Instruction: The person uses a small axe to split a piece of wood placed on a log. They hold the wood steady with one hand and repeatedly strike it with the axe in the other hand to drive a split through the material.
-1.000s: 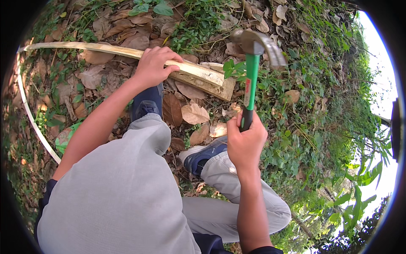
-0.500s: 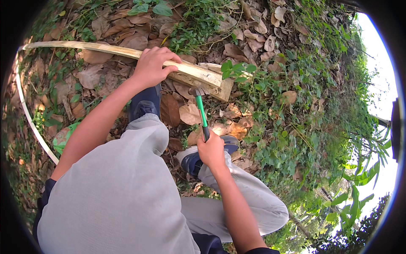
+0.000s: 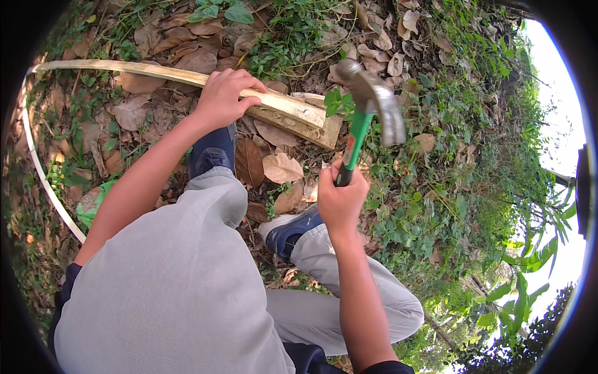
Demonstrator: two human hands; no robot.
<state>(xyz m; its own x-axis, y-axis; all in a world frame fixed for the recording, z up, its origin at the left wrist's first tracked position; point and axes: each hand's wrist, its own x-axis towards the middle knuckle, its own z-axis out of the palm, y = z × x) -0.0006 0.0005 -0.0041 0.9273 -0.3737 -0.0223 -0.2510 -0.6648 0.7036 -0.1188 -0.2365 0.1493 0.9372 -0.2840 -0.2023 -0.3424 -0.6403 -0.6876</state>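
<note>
1. The left hand (image 3: 229,100) was closed over the long wooden strip (image 3: 299,108), with the thumb at its near edge and the fingers bent over the top. This grip looked useful to me, because the strip needed to be steady under a blow.

2. The strip lay near the top middle of the view, its right part upon a short, wider board (image 3: 324,134), and from there it ran far to the left. Good support called for the strip to sit flat on this board, without rocking.

3. The right hand (image 3: 342,196) was gripping the hammer (image 3: 356,140) low on its handle, at the dark end. In my judgement this was a proper hold, since it gave a longer swing.

4. The hammer head (image 3: 372,100) was apart from the wood, to the right of the board's end. Its flat face pointed to the upper left and its claw to the lower right. A good stroke needed this face to arrive square, not tilted.

5. Near the strip's right end there was a small dark mark (image 3: 303,111); I could not tell if it was a nail. The left fingers were well apart from it, which was the safer arrangement.

6. Dry leaves (image 3: 282,168) lay around the board, so firm footing under it deserved a check.
</note>
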